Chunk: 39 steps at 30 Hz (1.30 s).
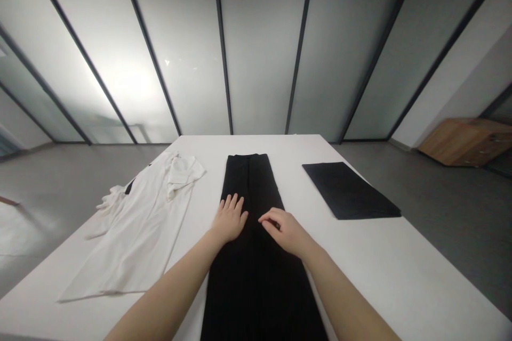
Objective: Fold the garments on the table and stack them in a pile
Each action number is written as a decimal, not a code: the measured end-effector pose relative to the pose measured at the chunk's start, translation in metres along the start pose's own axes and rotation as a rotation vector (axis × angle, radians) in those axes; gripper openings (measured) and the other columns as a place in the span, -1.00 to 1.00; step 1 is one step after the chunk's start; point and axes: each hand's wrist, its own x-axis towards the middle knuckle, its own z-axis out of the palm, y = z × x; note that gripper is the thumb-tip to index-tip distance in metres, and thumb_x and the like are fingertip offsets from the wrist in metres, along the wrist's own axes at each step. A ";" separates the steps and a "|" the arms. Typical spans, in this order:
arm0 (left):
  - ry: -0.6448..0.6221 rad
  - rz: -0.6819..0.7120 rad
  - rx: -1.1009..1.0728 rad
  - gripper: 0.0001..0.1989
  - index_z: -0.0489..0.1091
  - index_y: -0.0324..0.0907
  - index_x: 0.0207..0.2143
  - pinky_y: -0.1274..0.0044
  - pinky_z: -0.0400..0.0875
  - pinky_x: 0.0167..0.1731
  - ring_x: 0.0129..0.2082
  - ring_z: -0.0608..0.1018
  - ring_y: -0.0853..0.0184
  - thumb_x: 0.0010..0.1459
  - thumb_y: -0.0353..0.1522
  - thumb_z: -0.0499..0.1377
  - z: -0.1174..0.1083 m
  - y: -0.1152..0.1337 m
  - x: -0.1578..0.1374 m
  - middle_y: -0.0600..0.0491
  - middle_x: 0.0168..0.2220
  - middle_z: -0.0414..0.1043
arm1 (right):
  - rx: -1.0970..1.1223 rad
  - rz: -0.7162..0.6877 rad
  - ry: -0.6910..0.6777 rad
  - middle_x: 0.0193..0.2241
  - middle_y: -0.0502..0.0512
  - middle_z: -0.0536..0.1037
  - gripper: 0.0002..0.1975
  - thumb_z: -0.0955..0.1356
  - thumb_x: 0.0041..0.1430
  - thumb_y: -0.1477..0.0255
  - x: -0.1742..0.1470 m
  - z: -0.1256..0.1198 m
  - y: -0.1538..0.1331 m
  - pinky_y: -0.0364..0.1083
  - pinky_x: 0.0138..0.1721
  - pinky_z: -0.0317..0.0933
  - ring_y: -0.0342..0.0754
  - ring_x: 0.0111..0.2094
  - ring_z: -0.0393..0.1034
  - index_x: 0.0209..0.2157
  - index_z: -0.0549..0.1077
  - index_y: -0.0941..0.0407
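Observation:
A pair of black trousers (256,277) lies lengthwise down the middle of the white table, its waistband at the far end. My left hand (229,219) rests flat on the left side of the trousers, fingers spread and nothing in them. Over the right side of the same garment, my right hand (286,229) is curled, thumb and fingertips drawn together close to the centre line. Black cloth is right beneath those fingertips; whether any of it is pinched between them cannot be made out.
On the table (360,277), a white garment (140,234) with short sleeves lies spread at the left, partly over the edge. A folded black cloth (350,190) lies at the right. Frosted glass panels (260,48) stand behind; a wooden cabinet (464,141) is on the floor at far right.

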 end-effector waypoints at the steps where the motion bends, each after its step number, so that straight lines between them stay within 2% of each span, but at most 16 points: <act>1: -0.041 0.000 0.067 -0.41 0.21 -0.22 0.42 0.09 0.04 0.42 0.50 0.12 -0.06 0.43 -0.18 -0.01 0.006 -0.004 0.001 -0.22 0.48 0.11 | -0.009 -0.052 -0.026 -0.18 0.10 0.61 -0.76 0.31 0.41 0.39 -0.001 0.007 -0.003 -0.03 0.00 0.30 0.00 -0.11 0.47 -0.11 0.63 0.07; 3: -0.083 0.007 0.115 -0.39 0.17 -0.19 0.44 0.10 0.06 0.41 0.50 0.12 -0.04 0.45 -0.15 -0.06 0.012 -0.006 0.003 -0.19 0.50 0.08 | -0.034 -0.141 -0.086 -0.16 0.10 0.60 -0.78 0.33 0.39 0.43 -0.003 0.022 -0.009 -0.02 0.05 0.28 0.00 -0.08 0.44 -0.09 0.64 0.06; 6: -0.029 -0.040 0.112 -0.42 0.24 -0.17 0.41 0.13 0.12 0.39 0.46 0.20 -0.02 0.47 -0.16 -0.11 0.012 -0.004 0.012 -0.17 0.47 0.15 | -0.092 -0.212 -0.204 -0.15 0.11 0.58 -0.78 0.38 0.37 0.44 -0.005 0.041 -0.014 -0.02 0.06 0.29 0.00 -0.07 0.42 -0.04 0.65 0.05; 8: -0.005 -0.065 0.112 -0.41 0.24 -0.18 0.41 0.12 0.11 0.39 0.46 0.19 -0.05 0.47 -0.13 -0.11 0.011 -0.003 0.024 -0.18 0.47 0.15 | -0.133 -0.227 -0.260 -0.08 0.12 0.57 -0.75 0.40 0.35 0.40 -0.005 0.049 -0.015 0.00 0.11 0.27 0.01 -0.01 0.41 0.01 0.65 0.02; 10: -0.008 -0.074 0.122 -0.37 0.19 -0.20 0.44 0.10 0.07 0.40 0.48 0.14 -0.07 0.47 -0.10 -0.12 0.012 -0.004 0.041 -0.21 0.49 0.10 | -0.174 -0.210 -0.283 0.10 0.15 0.53 -0.68 0.42 0.35 0.34 -0.005 0.052 -0.015 0.06 0.25 0.19 0.08 0.18 0.34 0.10 0.61 -0.02; 12: -0.027 -0.083 0.136 -0.33 0.14 -0.25 0.46 0.11 0.02 0.41 0.50 0.11 -0.07 0.47 -0.08 -0.13 0.015 -0.007 0.059 -0.25 0.50 0.04 | -0.222 -0.145 -0.318 0.31 0.18 0.39 -0.55 0.41 0.35 0.26 -0.006 0.051 -0.012 0.16 0.38 0.03 0.20 0.39 0.13 0.24 0.52 -0.05; 14: -0.050 -0.096 0.151 -0.29 0.10 -0.26 0.48 0.12 -0.02 0.42 0.51 0.08 -0.06 0.47 -0.05 -0.16 0.017 -0.011 0.077 -0.26 0.52 -0.01 | -0.261 -0.073 -0.383 0.46 0.20 0.20 -0.43 0.39 0.37 0.19 -0.007 0.049 -0.010 0.26 0.44 -0.12 0.29 0.50 -0.11 0.36 0.39 -0.05; 16: -0.070 -0.107 0.159 -0.24 0.08 -0.24 0.49 0.09 -0.06 0.43 0.52 0.03 -0.07 0.45 0.02 -0.17 0.016 -0.013 0.094 -0.25 0.53 -0.05 | -0.276 -0.029 -0.443 0.51 0.22 0.08 -0.37 0.36 0.39 0.15 -0.008 0.048 -0.010 0.29 0.46 -0.20 0.33 0.53 -0.22 0.42 0.30 -0.04; 20: -0.108 -0.154 0.134 -0.15 0.04 -0.16 0.52 0.03 -0.08 0.42 0.53 -0.02 -0.08 0.39 0.14 -0.21 0.010 -0.016 0.121 -0.17 0.54 -0.08 | -0.263 -0.003 -0.493 0.54 0.18 -0.02 -0.34 0.33 0.40 0.13 -0.009 0.047 -0.011 0.28 0.49 -0.30 0.31 0.54 -0.33 0.45 0.23 -0.06; 25: -0.107 -0.208 0.123 -0.18 0.02 -0.15 0.52 0.01 -0.08 0.42 0.54 -0.04 -0.08 0.40 0.11 -0.22 0.011 -0.016 0.140 -0.14 0.55 -0.12 | -0.231 -0.004 -0.532 0.55 0.17 -0.09 -0.31 0.33 0.40 0.13 -0.010 0.044 -0.011 0.29 0.49 -0.35 0.30 0.54 -0.38 0.48 0.18 -0.05; 28: -0.034 -0.192 0.123 -0.24 0.10 -0.17 0.50 0.01 -0.04 0.41 0.52 0.01 -0.08 0.43 0.04 -0.18 0.016 -0.015 0.138 -0.16 0.53 -0.03 | -0.221 -0.007 -0.546 0.55 0.20 -0.12 -0.29 0.34 0.40 0.15 -0.010 0.042 -0.012 0.29 0.49 -0.36 0.32 0.54 -0.39 0.48 0.17 -0.02; 31: 0.115 -0.151 0.114 -0.35 0.30 -0.25 0.39 0.11 0.03 0.40 0.47 0.17 -0.04 0.47 -0.08 -0.13 0.020 -0.012 0.126 -0.22 0.46 0.16 | -0.212 -0.003 -0.556 0.55 0.22 -0.12 -0.29 0.36 0.38 0.15 -0.011 0.041 -0.012 0.30 0.49 -0.35 0.33 0.54 -0.39 0.48 0.19 -0.01; 34: 0.269 -0.103 0.090 -0.48 0.45 -0.24 0.24 0.19 0.09 0.39 0.40 0.30 0.02 0.48 -0.19 -0.08 0.020 -0.007 0.111 -0.20 0.37 0.33 | -0.202 -0.013 -0.550 0.54 0.20 -0.08 -0.31 0.38 0.36 0.15 -0.010 0.040 -0.013 0.31 0.48 -0.30 0.36 0.53 -0.33 0.44 0.26 -0.02; 36: 0.310 -0.073 0.075 -0.53 0.46 -0.22 0.21 0.18 0.11 0.38 0.38 0.33 0.03 0.46 -0.20 -0.03 0.021 -0.004 0.100 -0.19 0.33 0.38 | -0.191 -0.040 -0.519 0.51 0.20 0.06 -0.39 0.39 0.35 0.19 -0.008 0.037 -0.013 0.29 0.47 -0.22 0.36 0.52 -0.21 0.38 0.38 -0.01; 39: 0.248 -0.040 0.071 -0.51 0.43 -0.23 0.24 0.15 0.15 0.36 0.35 0.36 -0.01 0.43 -0.16 0.03 0.024 0.001 0.088 -0.24 0.30 0.40 | -0.148 -0.077 -0.409 0.34 0.18 0.42 -0.56 0.36 0.38 0.28 -0.004 0.029 -0.012 0.15 0.43 -0.02 0.20 0.41 0.18 0.24 0.53 0.02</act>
